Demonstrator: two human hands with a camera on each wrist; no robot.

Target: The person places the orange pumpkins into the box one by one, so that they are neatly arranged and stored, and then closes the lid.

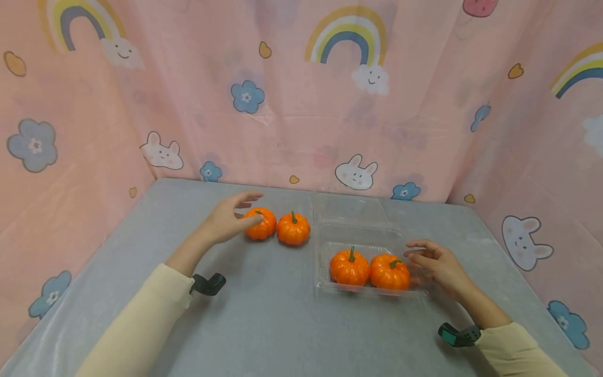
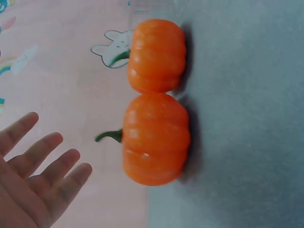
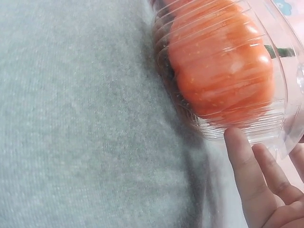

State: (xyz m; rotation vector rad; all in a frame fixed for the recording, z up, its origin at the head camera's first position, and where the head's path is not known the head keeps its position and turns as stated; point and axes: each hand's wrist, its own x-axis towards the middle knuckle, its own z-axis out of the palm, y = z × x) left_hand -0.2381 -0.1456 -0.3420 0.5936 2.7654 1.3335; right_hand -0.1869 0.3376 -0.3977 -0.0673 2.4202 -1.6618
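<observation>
Two small orange pumpkins with green stems, the left one [image 1: 265,228] and its neighbour [image 1: 293,230], sit side by side on the grey cloth. My left hand [image 1: 227,219] is held at the left pumpkin with fingers spread and relaxed, its thumb overlapping the pumpkin in the head view. In the left wrist view, the fingers [image 2: 50,164] are apart from the stem. A clear plastic clamshell box [image 1: 372,238] holds two more pumpkins, one left [image 1: 348,268] and one right [image 1: 390,273]. My right hand [image 1: 440,266] is at the box's right side, fingertips [image 3: 236,137] right at its ribbed wall.
The box's clear lid [image 1: 350,208] lies folded back behind it. Grey cloth [image 1: 282,324] covers the table. Pink printed curtains [image 1: 292,136] enclose the back and both sides.
</observation>
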